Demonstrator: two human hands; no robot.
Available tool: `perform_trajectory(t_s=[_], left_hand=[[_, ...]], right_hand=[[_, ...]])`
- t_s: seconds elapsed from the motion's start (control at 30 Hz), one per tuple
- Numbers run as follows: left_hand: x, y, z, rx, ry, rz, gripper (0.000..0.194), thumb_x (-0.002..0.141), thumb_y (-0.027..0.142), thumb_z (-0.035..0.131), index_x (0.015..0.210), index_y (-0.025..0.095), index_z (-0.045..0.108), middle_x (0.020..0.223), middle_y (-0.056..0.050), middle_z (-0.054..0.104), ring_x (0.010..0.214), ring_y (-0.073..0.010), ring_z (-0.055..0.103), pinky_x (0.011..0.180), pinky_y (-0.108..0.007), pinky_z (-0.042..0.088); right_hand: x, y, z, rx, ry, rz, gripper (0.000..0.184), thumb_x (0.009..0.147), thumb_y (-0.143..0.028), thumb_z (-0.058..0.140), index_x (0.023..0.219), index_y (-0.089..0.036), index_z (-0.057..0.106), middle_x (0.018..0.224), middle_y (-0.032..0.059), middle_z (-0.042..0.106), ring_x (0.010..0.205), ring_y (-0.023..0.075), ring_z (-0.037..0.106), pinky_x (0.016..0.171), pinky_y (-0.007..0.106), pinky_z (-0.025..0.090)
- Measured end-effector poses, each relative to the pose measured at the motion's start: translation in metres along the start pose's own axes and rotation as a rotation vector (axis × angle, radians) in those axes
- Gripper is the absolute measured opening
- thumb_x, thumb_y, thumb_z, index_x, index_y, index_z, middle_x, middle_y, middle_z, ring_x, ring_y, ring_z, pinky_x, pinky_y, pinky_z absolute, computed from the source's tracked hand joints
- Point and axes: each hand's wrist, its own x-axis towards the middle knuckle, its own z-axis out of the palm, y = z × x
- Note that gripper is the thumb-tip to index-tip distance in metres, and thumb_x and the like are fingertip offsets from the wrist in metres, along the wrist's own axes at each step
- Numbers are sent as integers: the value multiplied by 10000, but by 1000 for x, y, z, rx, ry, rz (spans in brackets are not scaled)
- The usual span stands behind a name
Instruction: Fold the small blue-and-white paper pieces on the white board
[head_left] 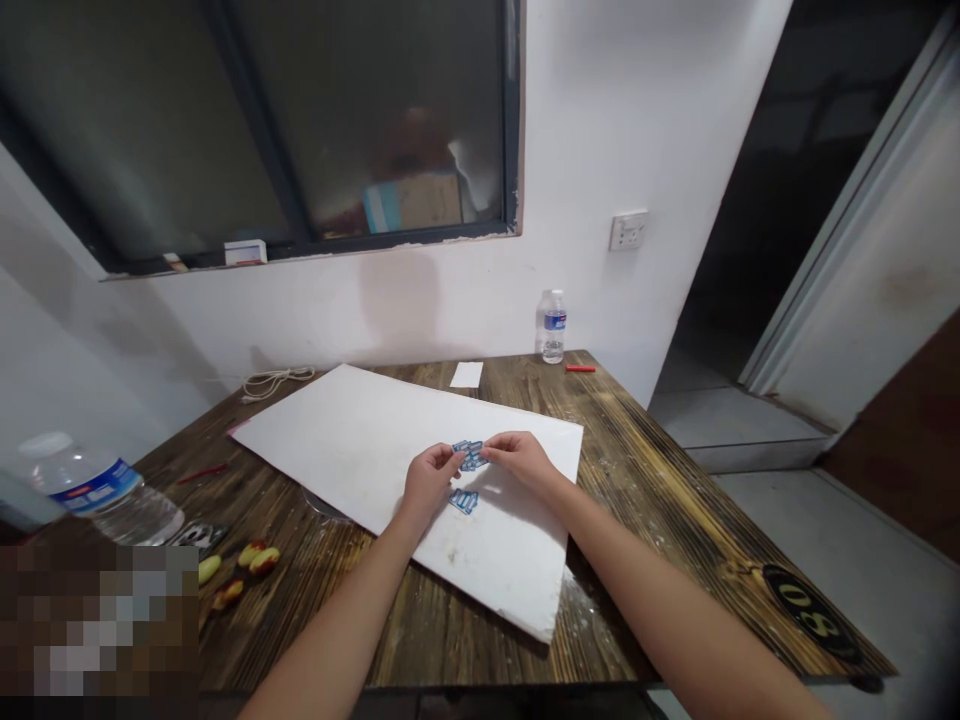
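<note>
My left hand and my right hand meet above a large white board. Between them is a small flat blue-and-white cutout piece with a repeated pattern; each hand pinches one side of it with thumb and fingers. Whether it is one piece or several overlapping ones, I cannot tell. A similar blue-and-white cutout lies on the board just below, close to my left hand. Its exact kind is too small to make out.
The board lies across a dark wooden table. A large water bottle and several jujubes are at the left. Toward the wall are a white cable, a white paper, a small water bottle and a red pen.
</note>
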Motion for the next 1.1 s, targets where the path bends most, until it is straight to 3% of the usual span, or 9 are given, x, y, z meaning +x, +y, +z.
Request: perform_trajectory(t_s=[0.27, 0.53, 0.6, 0.77, 0.83, 1.1], left_hand=[[-2, 3, 1, 26, -52, 3, 287, 705, 418, 683, 638, 165, 565, 549, 25, 548, 524, -107, 507, 500, -215, 364], [0, -3, 1, 24, -37, 37, 278, 722, 407, 670, 644, 164, 560, 557, 21, 549, 539, -109, 502, 520, -219, 371], [1, -4, 1, 28, -26, 40, 277, 723, 411, 670, 653, 164, 567, 564, 18, 555, 542, -111, 503, 523, -220, 376], [2, -4, -1, 21, 57, 13, 288, 713, 424, 670, 648, 166, 561, 551, 26, 541, 525, -104, 481, 503, -213, 360], [2, -3, -1, 8, 85, -7, 286, 702, 428, 673, 654, 166, 569, 553, 26, 545, 521, -104, 483, 490, -211, 354], [1, -2, -1, 3, 105, -32, 296, 704, 441, 667, 657, 169, 560, 532, 37, 539, 497, -94, 468, 465, -198, 356]], right_hand=[[-1, -1, 2, -110, 26, -53, 199, 632, -369, 747, 691, -180, 724, 651, 24, 700, 610, 155, 595, 595, 266, 433], [0, -4, 0, 28, 0, -14, 284, 594, -415, 775, 686, -163, 681, 652, 24, 676, 610, 148, 588, 602, 274, 434], [2, -4, -2, 46, 53, -26, 309, 597, -436, 770, 704, -167, 662, 670, 24, 673, 621, 149, 589, 603, 275, 440], [6, 2, -11, 77, 325, -46, 326, 699, -503, 662, 752, -209, 531, 706, -4, 616, 542, 136, 580, 556, 286, 449], [7, 7, -14, 66, 358, -33, 336, 736, -526, 611, 772, -222, 472, 718, -13, 596, 544, 149, 608, 552, 293, 453], [3, 17, -11, -115, 100, -88, 229, 823, -438, 534, 802, -231, 438, 724, -25, 619, 682, 191, 680, 672, 318, 479]])
